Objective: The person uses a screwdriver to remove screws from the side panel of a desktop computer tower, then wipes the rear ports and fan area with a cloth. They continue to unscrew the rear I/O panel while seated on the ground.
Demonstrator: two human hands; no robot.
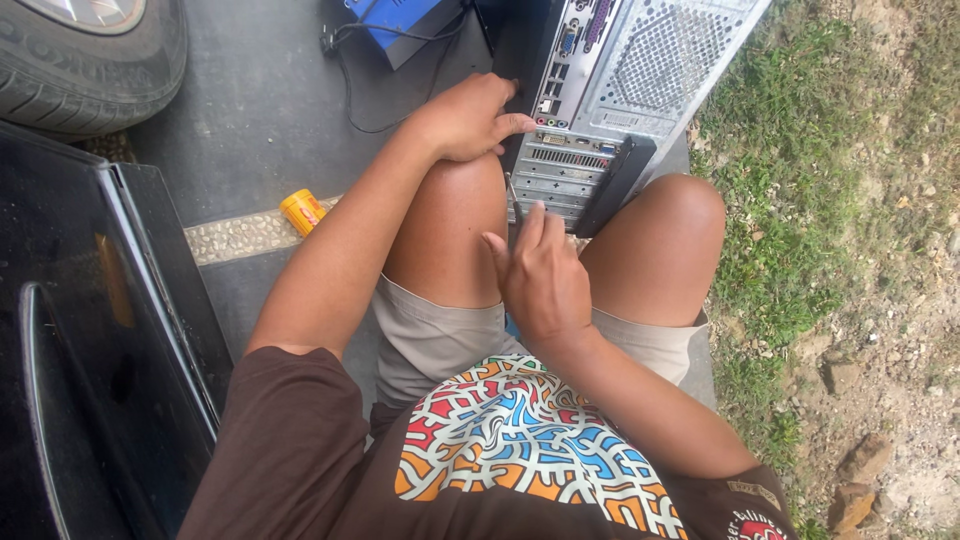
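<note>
Poking at the back of a desktop computer case [640,70] lying on the pavement between the knees.

Left hand [468,118] rests loosely curled on its rear edge, gripping nothing. Right hand [540,275] pinches a thin screwdriver [514,196] against the expansion slots. Small yellow tub [302,211] sits off to the left, car tyre [95,60] beyond.

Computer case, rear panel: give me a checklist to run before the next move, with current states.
1. Left hand braces the computer case: ok.
2. Right hand holds a thin tool at the expansion slots: ok.
3. Tool tip seated: cannot tell, too small.
4. Case steady between the knees: ok.
5. Black slot bracket hangs loose: not ok.
6. Yellow container within reach: ok.
</note>
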